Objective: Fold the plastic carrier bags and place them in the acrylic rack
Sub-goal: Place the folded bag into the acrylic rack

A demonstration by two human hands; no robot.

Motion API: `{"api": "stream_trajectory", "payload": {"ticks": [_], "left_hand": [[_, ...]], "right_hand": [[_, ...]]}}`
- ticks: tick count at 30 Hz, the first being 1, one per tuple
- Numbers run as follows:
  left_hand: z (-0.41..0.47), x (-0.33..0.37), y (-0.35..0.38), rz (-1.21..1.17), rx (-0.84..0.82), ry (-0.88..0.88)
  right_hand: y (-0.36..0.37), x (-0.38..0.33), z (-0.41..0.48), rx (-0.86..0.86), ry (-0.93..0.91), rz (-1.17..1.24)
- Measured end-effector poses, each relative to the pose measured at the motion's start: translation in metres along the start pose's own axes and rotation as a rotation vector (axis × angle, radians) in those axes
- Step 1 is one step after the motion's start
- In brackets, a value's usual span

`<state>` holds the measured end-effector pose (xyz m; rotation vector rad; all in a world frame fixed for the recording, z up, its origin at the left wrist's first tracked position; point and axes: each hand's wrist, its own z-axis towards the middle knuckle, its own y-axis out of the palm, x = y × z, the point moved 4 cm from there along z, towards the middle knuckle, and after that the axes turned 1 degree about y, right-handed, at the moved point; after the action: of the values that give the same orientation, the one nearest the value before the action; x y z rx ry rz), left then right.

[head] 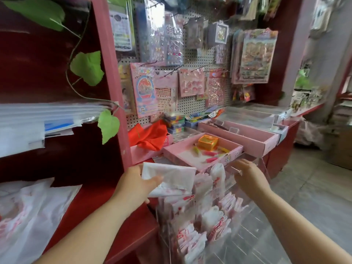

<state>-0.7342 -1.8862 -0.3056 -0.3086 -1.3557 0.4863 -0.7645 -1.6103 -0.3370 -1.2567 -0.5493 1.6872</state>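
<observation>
While at rack [247,241], bag [171,176] in hand [136,184]

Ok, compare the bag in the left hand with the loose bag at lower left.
The held bag is folded compact; the loose bag lies spread and crumpled. The left hand grips the held bag; the loose bag lies untouched. Both are white with red print.

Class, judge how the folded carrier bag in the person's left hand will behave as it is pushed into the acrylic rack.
Probably floppy: the folded carrier bag is thin, creased film drooping from the left hand. Likely very light, since a pinch holds it. It may spring open: stored bags in the acrylic rack bulge loosely.
</observation>
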Motion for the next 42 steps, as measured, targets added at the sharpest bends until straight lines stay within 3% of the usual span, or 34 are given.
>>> {"api": "stream_trajectory", "payload": {"ticks": [3, 5, 9, 15, 18, 25, 29, 37, 42], "left_hand": [[0.029, 0.006, 0.021, 0.016, -0.015, -0.014], [0.045, 0.009, 0.032, 0.009, -0.009, -0.003], [0.066, 0.011, 0.052, -0.009, -0.008, 0.019], [0.084, 0.021, 0.086, -0.025, -0.061, 0.044], [0.088, 0.029, 0.111, 0.022, -0.097, 0.068], [0.084, 0.055, 0.149, 0.674, -0.198, 0.367], [0.091, 0.060, 0.158, 0.841, -0.210, 0.399], [0.085, 0.039, 0.200, 0.616, -0.495, 0.241], [0.083, 0.027, 0.211, 0.715, -0.597, 0.235]], "right_hand": [[0.009, 0.003, 0.035, -0.155, -0.222, -0.338], [0.018, 0.000, 0.043, -0.258, -0.290, -0.428], [0.034, 0.001, 0.042, -0.293, -0.424, -0.545], [0.034, 0.020, 0.044, -0.274, -0.310, -0.468], [0.038, 0.025, 0.043, -0.318, -0.255, -0.271], [0.041, 0.035, 0.036, -0.237, -0.108, 0.169], [0.047, 0.046, 0.031, -0.105, -0.031, 0.314], [0.052, 0.058, 0.025, 0.068, 0.032, 0.426], [0.059, 0.056, 0.025, 0.030, -0.052, 0.315]]}}
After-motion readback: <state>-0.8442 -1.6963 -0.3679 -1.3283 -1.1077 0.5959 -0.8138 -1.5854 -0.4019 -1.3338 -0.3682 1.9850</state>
